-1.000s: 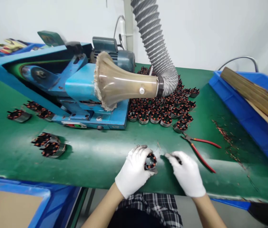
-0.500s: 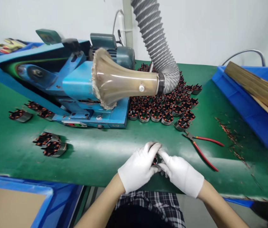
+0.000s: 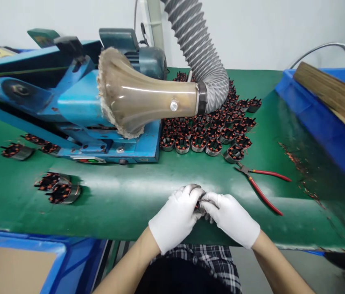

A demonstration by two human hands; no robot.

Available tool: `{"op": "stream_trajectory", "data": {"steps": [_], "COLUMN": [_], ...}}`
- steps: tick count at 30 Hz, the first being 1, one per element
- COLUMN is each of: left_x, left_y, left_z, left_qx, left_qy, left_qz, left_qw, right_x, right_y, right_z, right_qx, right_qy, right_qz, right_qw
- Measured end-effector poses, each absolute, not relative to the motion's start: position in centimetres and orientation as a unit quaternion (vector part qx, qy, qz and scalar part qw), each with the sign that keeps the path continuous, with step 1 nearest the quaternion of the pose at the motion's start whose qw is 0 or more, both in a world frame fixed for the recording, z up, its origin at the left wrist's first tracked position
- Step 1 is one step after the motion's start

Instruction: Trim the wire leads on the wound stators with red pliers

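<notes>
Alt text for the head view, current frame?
The white-gloved left hand and right hand cup a small copper-wound stator over the green bench mat. Behind lie red-handled pliers, a cluster of similar stators and a blue belt machine.

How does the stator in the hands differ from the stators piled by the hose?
The held stator is one piece, gripped between left hand and right hand at the near edge of the table, mostly hidden. The pile holds many, untouched, farther back, windings in plain view.
</notes>
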State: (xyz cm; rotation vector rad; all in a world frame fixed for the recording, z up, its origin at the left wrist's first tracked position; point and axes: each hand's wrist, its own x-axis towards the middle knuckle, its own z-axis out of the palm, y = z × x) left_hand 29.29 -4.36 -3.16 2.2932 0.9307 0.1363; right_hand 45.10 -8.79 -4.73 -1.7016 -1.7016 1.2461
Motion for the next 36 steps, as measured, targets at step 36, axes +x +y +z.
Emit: {"op": "stream_trajectory", "data": {"steps": [36], "left_x": [30.1], "left_y": [-5.8], "left_z": [-4.0], "left_qx": [0.896], "left_qy": [0.391], "left_qz": [0.073], "left_qw": [0.196], "right_x": [48.6], "right_y": [-12.7], "right_z": [-4.8], "right_qx": [-0.75], "right_qy": [-0.416], "right_qz": [0.181], "right_qw": [0.481]}}
